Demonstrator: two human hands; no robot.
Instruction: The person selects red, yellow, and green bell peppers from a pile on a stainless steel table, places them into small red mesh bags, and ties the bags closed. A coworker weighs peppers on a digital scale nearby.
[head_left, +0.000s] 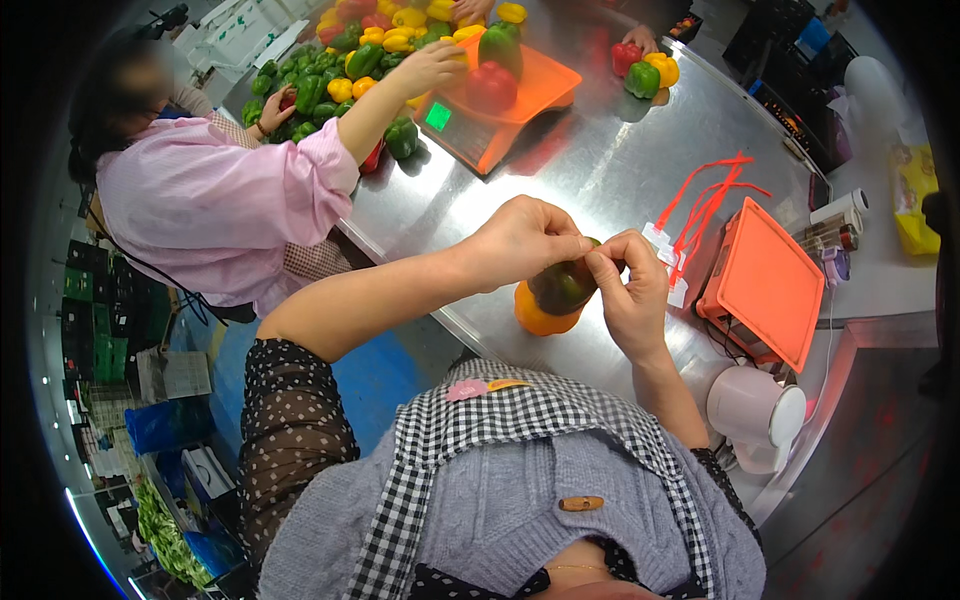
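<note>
My left hand (525, 244) reaches in from the left, with thumb and fingers pinched at the top of a dark green bell pepper (562, 289). From the other side my right hand (634, 292) pinches at the same spot, the thumbs almost touching. Directly beneath the green pepper is an orange bell pepper (546, 319), over the near part of the steel table (480, 330). A glossy, see-through film seems to wrap the two peppers, but its edges are hard to make out. My fingers partly hide the green pepper's top.
A co-worker in a pink shirt (225, 202) reaches over an orange scale (487, 142) bearing peppers, beside a pepper heap (322, 82). Another person's hand (640, 37) touches peppers at the far edge. Red ties (709, 202), a second orange scale (769, 281) and a kettle (742, 405) stand right.
</note>
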